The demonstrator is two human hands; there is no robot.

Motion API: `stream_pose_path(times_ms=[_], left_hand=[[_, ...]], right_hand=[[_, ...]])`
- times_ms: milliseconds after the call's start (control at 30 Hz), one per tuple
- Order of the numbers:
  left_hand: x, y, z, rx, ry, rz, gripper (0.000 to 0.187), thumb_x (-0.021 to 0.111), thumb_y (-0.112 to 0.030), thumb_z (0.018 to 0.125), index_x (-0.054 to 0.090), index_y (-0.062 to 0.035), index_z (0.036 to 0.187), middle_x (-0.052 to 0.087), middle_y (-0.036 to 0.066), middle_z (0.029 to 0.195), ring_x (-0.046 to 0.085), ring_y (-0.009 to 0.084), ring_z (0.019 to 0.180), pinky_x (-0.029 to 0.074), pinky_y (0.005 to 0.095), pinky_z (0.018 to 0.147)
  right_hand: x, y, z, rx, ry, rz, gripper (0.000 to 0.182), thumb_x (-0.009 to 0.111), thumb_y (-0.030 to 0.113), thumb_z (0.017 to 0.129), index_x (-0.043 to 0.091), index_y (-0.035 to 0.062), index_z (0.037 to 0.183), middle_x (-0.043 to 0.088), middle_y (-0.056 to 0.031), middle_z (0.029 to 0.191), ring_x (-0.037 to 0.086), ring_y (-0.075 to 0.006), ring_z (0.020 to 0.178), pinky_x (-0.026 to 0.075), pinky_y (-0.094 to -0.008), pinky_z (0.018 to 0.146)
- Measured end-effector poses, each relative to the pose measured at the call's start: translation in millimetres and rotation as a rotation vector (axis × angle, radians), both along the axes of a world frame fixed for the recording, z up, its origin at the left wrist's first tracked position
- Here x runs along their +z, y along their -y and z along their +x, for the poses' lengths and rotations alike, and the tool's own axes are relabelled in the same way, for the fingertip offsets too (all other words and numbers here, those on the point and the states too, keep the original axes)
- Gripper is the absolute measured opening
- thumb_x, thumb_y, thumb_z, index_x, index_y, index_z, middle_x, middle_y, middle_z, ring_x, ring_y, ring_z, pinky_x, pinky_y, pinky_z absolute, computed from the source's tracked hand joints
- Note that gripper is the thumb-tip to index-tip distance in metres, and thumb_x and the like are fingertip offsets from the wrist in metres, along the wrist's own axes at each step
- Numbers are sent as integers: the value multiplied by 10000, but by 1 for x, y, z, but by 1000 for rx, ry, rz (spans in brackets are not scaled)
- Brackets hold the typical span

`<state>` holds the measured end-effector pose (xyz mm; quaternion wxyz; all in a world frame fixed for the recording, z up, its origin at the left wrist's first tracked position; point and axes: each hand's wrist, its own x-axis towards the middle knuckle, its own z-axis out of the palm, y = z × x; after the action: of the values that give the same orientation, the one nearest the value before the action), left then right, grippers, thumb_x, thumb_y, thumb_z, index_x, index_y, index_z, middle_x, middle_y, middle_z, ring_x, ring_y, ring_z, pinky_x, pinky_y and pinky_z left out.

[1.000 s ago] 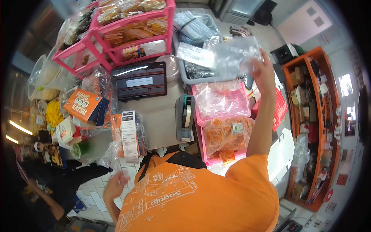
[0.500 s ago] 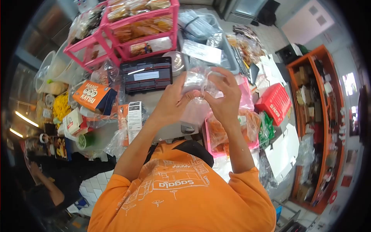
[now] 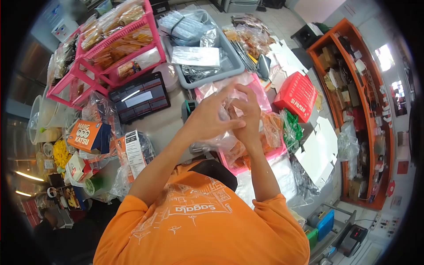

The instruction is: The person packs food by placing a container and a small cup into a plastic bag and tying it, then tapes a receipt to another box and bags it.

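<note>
My left hand (image 3: 211, 115) and my right hand (image 3: 246, 115) are pressed together in front of my chest, both gripping a clear plastic bag (image 3: 221, 140) that hangs crumpled between and below them. The hands are above a pink basket (image 3: 274, 152) that holds bagged orange snacks. The grey tape dispenser (image 3: 189, 108) is mostly hidden behind my left wrist. I cannot see whether anything is inside the bag.
A pink rack (image 3: 110, 48) with bagged food and a black drawer box (image 3: 139, 96) stand at the back left. A grey tub (image 3: 229, 66) is behind my hands. A red box (image 3: 297, 95) sits right, an orange shelf (image 3: 353, 110) far right. An orange Mang Katsu box (image 3: 86, 134) lies left.
My right hand brought the clear bag down from high up; my left hand rose from my side to meet it. Both hands now hold the bag lower and closer together.
</note>
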<state>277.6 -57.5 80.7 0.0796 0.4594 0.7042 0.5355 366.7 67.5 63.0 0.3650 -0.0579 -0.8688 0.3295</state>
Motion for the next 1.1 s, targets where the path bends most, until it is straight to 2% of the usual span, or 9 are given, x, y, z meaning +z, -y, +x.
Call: stream_pose_path(times_ms=[167, 300, 433, 500, 600, 767, 833, 967, 1100], left_hand=[[-48, -37, -20, -136, 29, -453, 729, 841, -329, 694, 586, -42, 1314, 624, 232, 1248, 604, 361, 1157, 464, 414, 1000], [-86, -73, -19, -165, 45, -316, 790, 845, -371, 680, 557, -97, 1362, 622, 265, 1226, 603, 364, 1156, 475, 398, 988], [-49, -63, -2, -60, -566, -319, 1023, 864, -521, 611, 473, -55, 1433, 649, 251, 1189, 601, 366, 1176, 478, 413, 978], [-17, -39, 3, -722, 272, -347, 845, 810, -449, 759, 501, 26, 1385, 681, 186, 1123, 622, 316, 1141, 494, 419, 945], [0, -23, 40, 1, 748, 114, 513, 689, -292, 922, 584, 68, 1272, 690, 111, 1044, 643, 212, 1045, 512, 345, 884], [-3, 44, 10, 472, 1079, 842, 222, 606, -147, 964, 667, 7, 1111, 695, 54, 970, 663, 126, 804, 512, 247, 781], [10, 96, 13, 645, 485, 515, 196, 607, -112, 937, 667, -19, 1099, 682, 68, 837, 672, 158, 735, 525, 291, 699], [41, 187, 60, 395, 413, 34, 188, 541, -172, 989, 671, -40, 1016, 678, 100, 790, 655, 237, 706, 502, 352, 677], [16, 231, 96, 875, 144, 3, 185, 568, -216, 952, 640, -54, 900, 601, 195, 651, 583, 400, 624, 445, 466, 574]], right_hand=[[9, -68, 30, -593, -358, -616, 124, 581, 66, 940, 684, 2, 915, 687, -80, 963, 659, -175, 805, 525, -258, 714], [65, -94, 48, -802, -425, -463, 187, 577, 159, 995, 668, -3, 969, 680, -76, 922, 627, -118, 629, 521, -237, 563], [52, -93, 43, -711, -352, -312, 198, 595, 172, 993, 629, -12, 1057, 685, -71, 882, 627, -105, 595, 501, -224, 477], [45, -81, 30, -643, -317, -254, 193, 606, 149, 984, 612, -12, 1090, 697, -85, 902, 626, -102, 575, 492, -215, 462], [56, -42, 11, -407, -230, -353, 194, 610, 136, 979, 597, -19, 1095, 704, -109, 961, 638, -106, 588, 507, -222, 473], [37, 0, -6, -52, 72, -582, 268, 649, 133, 950, 569, -15, 1158, 667, -142, 1065, 663, -177, 852, 548, -294, 724], [42, 39, -16, -41, -102, -17, 340, 631, 168, 965, 532, -20, 1231, 608, -147, 1160, 634, -194, 964, 524, -327, 835], [67, 142, -4, 932, 482, -955, 425, 556, 335, 1001, 532, -29, 1221, 609, -114, 1092, 619, -176, 890, 494, -308, 764], [18, 215, -5, 769, 658, -575, 394, 504, 359, 1013, 560, -15, 1123, 603, -71, 918, 555, -131, 804, 434, -280, 670]])
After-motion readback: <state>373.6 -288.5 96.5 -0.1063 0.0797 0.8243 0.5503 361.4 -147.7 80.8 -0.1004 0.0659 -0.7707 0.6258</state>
